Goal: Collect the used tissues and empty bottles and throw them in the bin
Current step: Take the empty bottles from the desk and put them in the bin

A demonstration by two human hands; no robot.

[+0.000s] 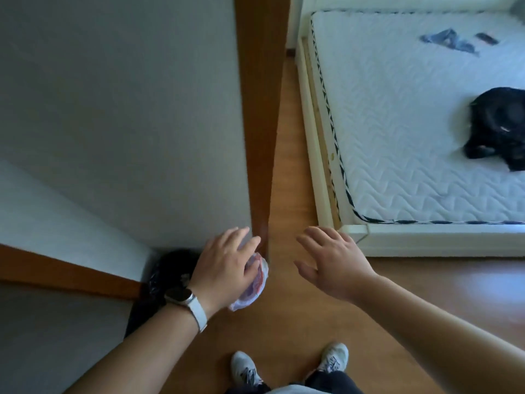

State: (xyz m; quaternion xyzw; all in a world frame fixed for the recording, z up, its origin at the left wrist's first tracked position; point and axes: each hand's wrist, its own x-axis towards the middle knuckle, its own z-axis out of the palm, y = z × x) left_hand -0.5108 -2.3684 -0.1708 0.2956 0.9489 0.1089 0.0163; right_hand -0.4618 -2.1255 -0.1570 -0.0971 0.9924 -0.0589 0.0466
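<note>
Standing over the wooden floor, the person has both shoes just short of the bin. The left hand, with a watch on its wrist, grips a crumpled bottle of clear plastic with a reddish label; it may instead be a wrapper, as the blur hides its shape. That hand hangs just right of the bin, a dark bag-lined thing tucked in the corner, and not over its mouth. The right hand is further right of the bin, fingers spread and holding nothing.

The main risk I see is a miss. Let go from here, the light bottle would likely land on the floor beside the bin, or bounce off the door frame just behind it. The slack bag may also fold over the mouth and shed the bottle.

Well beyond the bin, the bed carries a black heap and a blue cloth. Any tissues there could be overlooked.
</note>
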